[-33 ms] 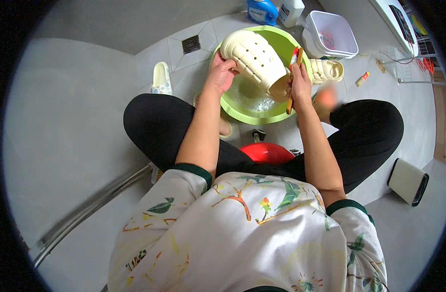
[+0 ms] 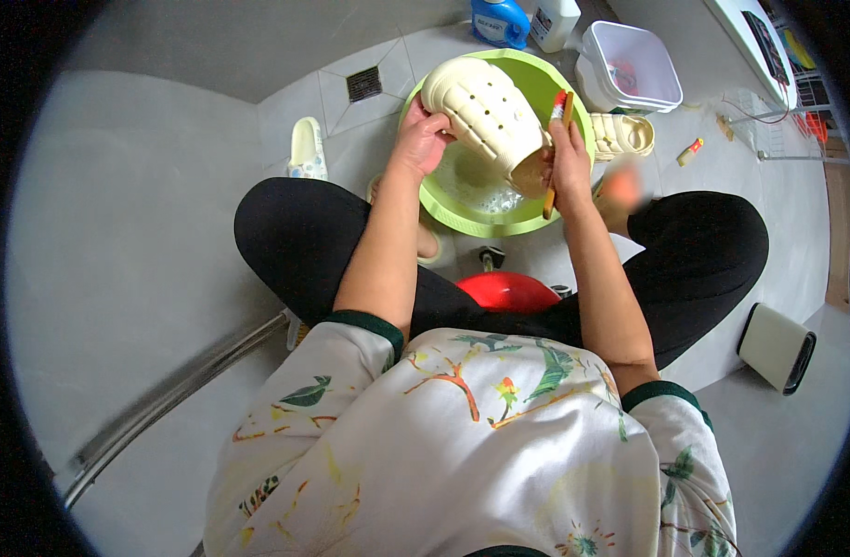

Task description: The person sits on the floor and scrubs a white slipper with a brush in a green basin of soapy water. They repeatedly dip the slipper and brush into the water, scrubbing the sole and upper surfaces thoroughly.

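I sit over a green basin [image 2: 462, 215] that holds soapy water. My left hand [image 2: 423, 139] grips the left side of a cream perforated clog [image 2: 485, 116], held tilted above the basin. My right hand [image 2: 571, 167] is closed on a thin brush [image 2: 557, 148] with an orange handle and a red and white top. The brush lies against the clog's right end.
A second cream clog [image 2: 622, 136] lies right of the basin, a white slipper [image 2: 304, 148] left of it. Behind stand a floor drain [image 2: 363, 84], a blue bottle [image 2: 499, 19], a white bottle [image 2: 555, 20] and a white tub [image 2: 629, 70]. A red stool [image 2: 506, 290] is under me.
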`<state>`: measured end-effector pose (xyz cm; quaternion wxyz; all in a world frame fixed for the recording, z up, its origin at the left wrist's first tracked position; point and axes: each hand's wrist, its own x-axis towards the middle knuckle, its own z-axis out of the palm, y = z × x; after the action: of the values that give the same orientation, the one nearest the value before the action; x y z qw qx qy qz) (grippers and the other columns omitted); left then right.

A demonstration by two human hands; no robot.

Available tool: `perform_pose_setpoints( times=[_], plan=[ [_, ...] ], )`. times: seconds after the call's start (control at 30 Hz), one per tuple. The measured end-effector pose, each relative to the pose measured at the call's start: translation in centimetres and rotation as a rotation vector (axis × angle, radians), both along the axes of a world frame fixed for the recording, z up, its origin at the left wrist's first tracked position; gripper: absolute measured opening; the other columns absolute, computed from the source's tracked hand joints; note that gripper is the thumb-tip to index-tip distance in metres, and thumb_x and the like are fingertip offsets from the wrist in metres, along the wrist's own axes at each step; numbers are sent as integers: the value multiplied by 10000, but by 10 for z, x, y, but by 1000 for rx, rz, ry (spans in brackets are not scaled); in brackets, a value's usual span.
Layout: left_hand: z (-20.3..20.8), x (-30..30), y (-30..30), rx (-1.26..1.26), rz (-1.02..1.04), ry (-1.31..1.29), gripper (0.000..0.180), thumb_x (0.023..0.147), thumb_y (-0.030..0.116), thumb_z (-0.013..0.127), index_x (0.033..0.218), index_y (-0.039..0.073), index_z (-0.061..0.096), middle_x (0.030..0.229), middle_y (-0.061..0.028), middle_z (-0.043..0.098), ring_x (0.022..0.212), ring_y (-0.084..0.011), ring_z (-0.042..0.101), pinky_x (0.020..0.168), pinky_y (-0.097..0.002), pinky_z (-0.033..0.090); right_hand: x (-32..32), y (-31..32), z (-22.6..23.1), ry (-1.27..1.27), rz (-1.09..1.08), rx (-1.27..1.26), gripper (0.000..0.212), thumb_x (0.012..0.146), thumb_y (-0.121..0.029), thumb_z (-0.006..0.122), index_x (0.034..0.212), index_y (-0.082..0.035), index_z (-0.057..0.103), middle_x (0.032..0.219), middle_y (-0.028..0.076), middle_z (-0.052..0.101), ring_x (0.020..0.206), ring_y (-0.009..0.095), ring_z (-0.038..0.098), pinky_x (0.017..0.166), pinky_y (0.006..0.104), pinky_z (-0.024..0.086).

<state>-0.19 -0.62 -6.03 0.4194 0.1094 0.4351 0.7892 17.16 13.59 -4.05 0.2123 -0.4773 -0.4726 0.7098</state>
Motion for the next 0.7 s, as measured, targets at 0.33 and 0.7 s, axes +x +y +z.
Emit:
perform_pose_setpoints(
  times=[0.33, 0.7],
  plan=[
    [4, 5, 0, 96, 26, -51, 631, 696, -31, 517, 1304, 111, 424, 1235, -84, 526, 1114, -267, 530, 954, -434, 444, 0, -28, 26, 275, -37, 7, 869, 801, -20, 715, 1486, -62, 182, 1233, 112, 533, 964, 168, 591, 783, 280, 496],
    [48, 7, -7, -384, -146, 288, 795, 639, 213, 860, 1295, 39, 447, 1162, -97, 593, 1056, -226, 576, 928, -337, 456, -1, 3, -1, 438, 118, 369, 857, 844, -15, 649, 1512, -161, 133, 1159, 64, 556, 546, 54, 477, 419, 211, 371]
  ],
)
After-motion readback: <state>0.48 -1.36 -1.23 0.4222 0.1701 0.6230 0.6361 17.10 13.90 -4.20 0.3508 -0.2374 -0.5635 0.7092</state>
